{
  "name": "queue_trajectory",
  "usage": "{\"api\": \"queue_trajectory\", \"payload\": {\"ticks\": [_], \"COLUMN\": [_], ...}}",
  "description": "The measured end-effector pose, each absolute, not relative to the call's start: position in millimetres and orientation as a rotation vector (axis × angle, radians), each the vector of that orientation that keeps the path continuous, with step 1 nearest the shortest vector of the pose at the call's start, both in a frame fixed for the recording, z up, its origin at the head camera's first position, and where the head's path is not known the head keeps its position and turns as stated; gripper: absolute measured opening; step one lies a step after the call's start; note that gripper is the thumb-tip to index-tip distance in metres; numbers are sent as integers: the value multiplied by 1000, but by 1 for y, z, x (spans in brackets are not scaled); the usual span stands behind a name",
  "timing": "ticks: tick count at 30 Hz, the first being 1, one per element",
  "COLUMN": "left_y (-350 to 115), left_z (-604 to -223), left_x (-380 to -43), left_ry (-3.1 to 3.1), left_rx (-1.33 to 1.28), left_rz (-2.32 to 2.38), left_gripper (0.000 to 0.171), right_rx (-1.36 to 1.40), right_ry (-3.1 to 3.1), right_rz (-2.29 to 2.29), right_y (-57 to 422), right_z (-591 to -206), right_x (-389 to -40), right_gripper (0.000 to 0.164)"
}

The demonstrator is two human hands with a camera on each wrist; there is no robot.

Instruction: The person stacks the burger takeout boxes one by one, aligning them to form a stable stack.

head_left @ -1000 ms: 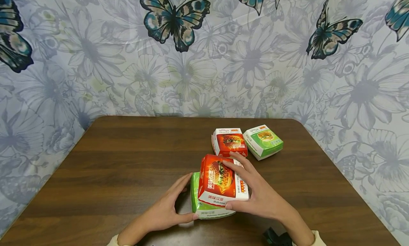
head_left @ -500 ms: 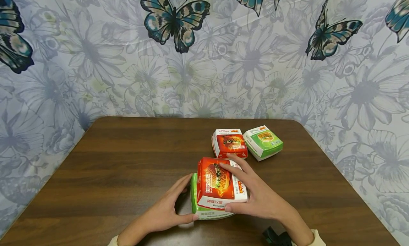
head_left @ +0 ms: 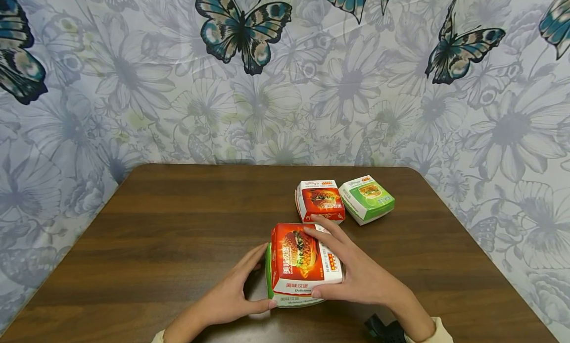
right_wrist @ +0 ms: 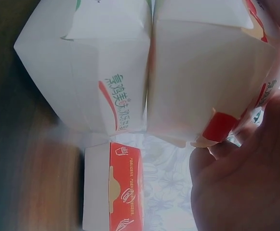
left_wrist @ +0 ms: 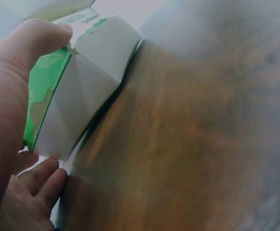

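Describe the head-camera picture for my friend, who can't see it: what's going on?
A person's right hand holds a red burger box directly over a green burger box that their left hand grips on a brown table. Farther back sit a second red box and second green box, before a butterfly-and-flower backdrop.

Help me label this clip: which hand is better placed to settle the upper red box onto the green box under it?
The right hand, probably: it grips the upper red box along its right side, while the left hand holds the lower green box.
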State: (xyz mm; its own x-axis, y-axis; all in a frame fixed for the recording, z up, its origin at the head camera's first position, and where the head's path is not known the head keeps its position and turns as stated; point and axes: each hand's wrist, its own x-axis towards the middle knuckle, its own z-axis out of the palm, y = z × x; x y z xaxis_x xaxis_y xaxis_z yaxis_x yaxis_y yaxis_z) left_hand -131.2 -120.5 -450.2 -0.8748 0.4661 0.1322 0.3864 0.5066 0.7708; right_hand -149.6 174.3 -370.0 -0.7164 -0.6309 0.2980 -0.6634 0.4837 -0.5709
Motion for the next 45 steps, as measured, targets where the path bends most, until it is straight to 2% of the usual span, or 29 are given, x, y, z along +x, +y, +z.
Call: {"api": "queue_trajectory", "payload": {"ticks": [33,45], "left_y": [-120,-121], "left_z": [-450,-449], "left_x": [-131,-131], "left_ry": [2635,2613], "left_rx": [729,747], "left_rz": [1333,1352], "left_gripper": [103,103], "right_rx": [1229,1230], "right_ry": [-2719,-2648], "right_rz": [1076,1164], "right_y": [172,172], "right_z": [-368,-374], "right_x": [-163,-164], "right_gripper": [88,96]}}
